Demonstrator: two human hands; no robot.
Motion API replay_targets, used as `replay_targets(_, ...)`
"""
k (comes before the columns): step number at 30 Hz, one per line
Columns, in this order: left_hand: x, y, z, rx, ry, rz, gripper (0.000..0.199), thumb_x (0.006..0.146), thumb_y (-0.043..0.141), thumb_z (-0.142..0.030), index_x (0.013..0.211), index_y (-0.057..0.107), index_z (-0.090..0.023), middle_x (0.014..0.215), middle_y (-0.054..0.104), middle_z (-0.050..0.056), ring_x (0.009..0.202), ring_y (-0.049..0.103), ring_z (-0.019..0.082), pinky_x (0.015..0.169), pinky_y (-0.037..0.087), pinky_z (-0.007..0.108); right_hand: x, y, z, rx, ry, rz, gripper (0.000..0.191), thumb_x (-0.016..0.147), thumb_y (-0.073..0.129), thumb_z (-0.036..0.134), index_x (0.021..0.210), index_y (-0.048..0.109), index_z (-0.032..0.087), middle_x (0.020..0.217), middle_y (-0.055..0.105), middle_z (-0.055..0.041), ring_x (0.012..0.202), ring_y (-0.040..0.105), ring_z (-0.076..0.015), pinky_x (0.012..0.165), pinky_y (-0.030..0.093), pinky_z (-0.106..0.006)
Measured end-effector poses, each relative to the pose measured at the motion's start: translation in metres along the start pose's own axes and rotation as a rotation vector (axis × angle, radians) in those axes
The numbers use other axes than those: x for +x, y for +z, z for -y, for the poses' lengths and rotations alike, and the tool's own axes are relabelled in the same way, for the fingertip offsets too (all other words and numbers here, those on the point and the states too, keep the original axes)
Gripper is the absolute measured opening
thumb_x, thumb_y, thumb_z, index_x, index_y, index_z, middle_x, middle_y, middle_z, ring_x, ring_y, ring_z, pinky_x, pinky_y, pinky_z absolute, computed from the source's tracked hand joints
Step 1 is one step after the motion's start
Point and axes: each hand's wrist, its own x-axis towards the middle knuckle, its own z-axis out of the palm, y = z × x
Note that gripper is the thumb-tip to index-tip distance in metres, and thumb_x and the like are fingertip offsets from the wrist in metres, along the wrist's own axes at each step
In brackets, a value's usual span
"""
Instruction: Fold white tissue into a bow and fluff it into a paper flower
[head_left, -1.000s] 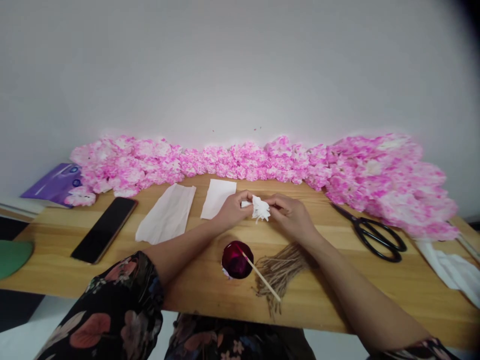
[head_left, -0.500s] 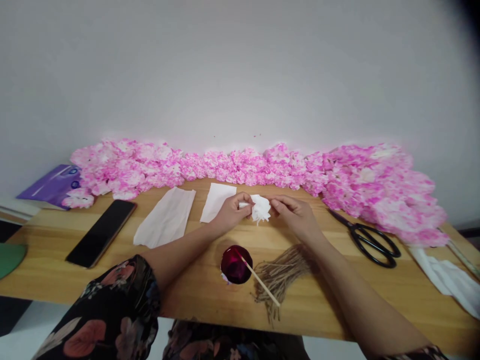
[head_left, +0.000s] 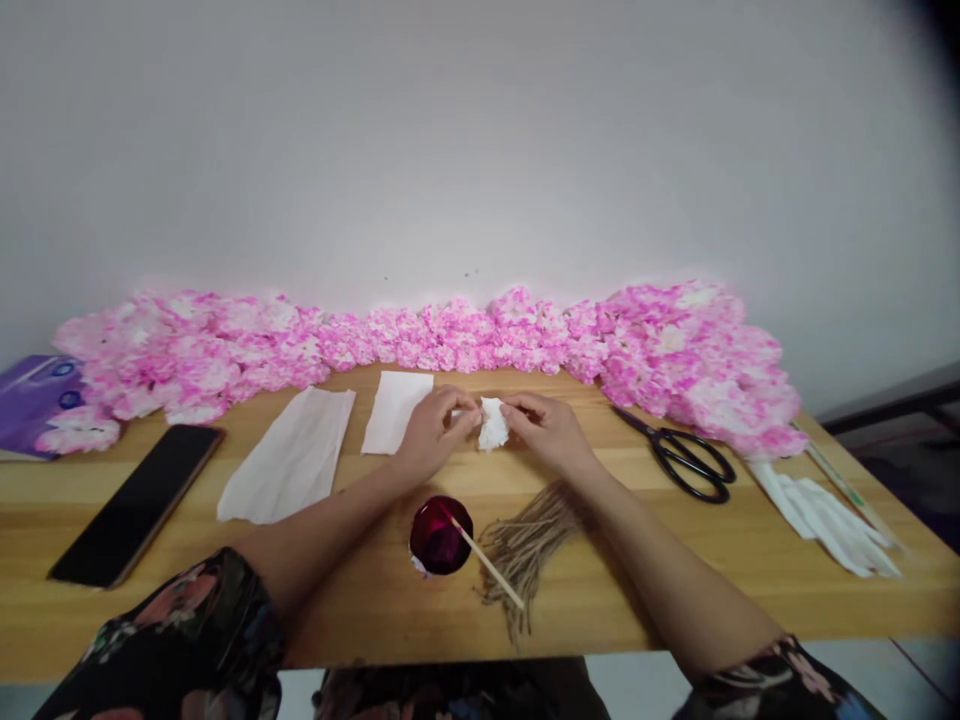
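Between my two hands is a small white tissue-paper flower (head_left: 493, 424) with ruffled edges, held above the table's middle. My left hand (head_left: 437, 430) pinches its left end between thumb and fingers. On the other side, the thumb and fingertips of my right hand (head_left: 550, 430) are closed on its right edge. A white paper sheet (head_left: 394, 410) lies just behind my left hand. Nearer to me stands a small cup of dark magenta liquid (head_left: 439, 535), with a thin wooden stick (head_left: 491, 565) leaning in it. Beside the cup is a bundle of brown strings (head_left: 536, 540).
Pink-and-white paper flowers (head_left: 450, 335) line the wall. To the left are a phone (head_left: 139, 505), a purple packet (head_left: 37, 405) and a pale tissue stack (head_left: 292, 455). Black scissors (head_left: 690, 460), white gloves (head_left: 825, 520) and a thin brush-like rod (head_left: 840, 485) lie at right.
My view has swung to the right, so the table's things appear farther left. The white flower looks narrower and more gathered, and my right fingers have closed in on its edge.
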Motion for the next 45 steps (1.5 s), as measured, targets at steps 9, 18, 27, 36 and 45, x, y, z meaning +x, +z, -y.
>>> replay_targets(9,-0.006,-0.001,-0.009,0.257,0.077,0.051,0.032,0.090,0.050,-0.040,0.072,0.063,-0.017,0.065,0.059,0.002,0.063,0.049,0.014,0.062,0.031,0.027,-0.004,0.003,0.007,-0.230,-0.227,-0.067,0.024,0.087,0.051,0.027,0.093,0.074,0.022,0.086,0.072,-0.0060,0.074,0.064,-0.0199,0.071,0.049,-0.031)
replay_targets(18,-0.006,0.005,-0.005,0.198,-0.050,0.056,0.029,0.084,0.048,-0.027,0.057,0.048,-0.016,0.052,0.040,-0.004,0.052,0.037,0.009,0.054,0.025,0.024,-0.009,0.007,0.010,-0.241,-0.321,-0.032,0.024,0.088,0.051,0.024,0.097,0.073,0.022,0.090,0.072,-0.0063,0.078,0.064,-0.0196,0.072,0.048,-0.030)
replay_targets(27,-0.005,0.004,-0.001,0.060,-0.117,0.080,0.023,0.082,0.045,-0.027,0.068,0.058,-0.014,0.060,0.054,-0.001,0.056,0.046,0.010,0.055,0.031,0.022,-0.001,0.004,-0.001,0.049,0.067,0.023,0.031,0.083,0.054,0.041,0.085,0.073,0.017,0.063,0.066,-0.0020,0.053,0.056,-0.0151,0.052,0.043,-0.025)
replay_targets(36,-0.006,0.005,0.002,0.052,-0.118,0.090,0.026,0.084,0.045,-0.029,0.071,0.061,-0.014,0.064,0.059,0.000,0.060,0.049,0.011,0.057,0.033,0.022,0.001,-0.012,0.006,0.079,0.104,-0.038,0.042,0.087,0.049,0.051,0.093,0.073,0.017,0.076,0.068,-0.0045,0.056,0.056,-0.0140,0.050,0.043,-0.025)
replay_targets(45,-0.004,0.002,0.002,0.052,-0.151,0.046,0.025,0.082,0.045,-0.028,0.064,0.053,-0.015,0.056,0.047,-0.003,0.054,0.042,0.009,0.053,0.029,0.022,-0.001,-0.020,0.018,-0.133,-0.067,0.147,0.025,0.083,0.054,0.027,0.100,0.072,0.020,0.097,0.072,-0.0056,0.082,0.063,-0.0186,0.069,0.044,-0.027)
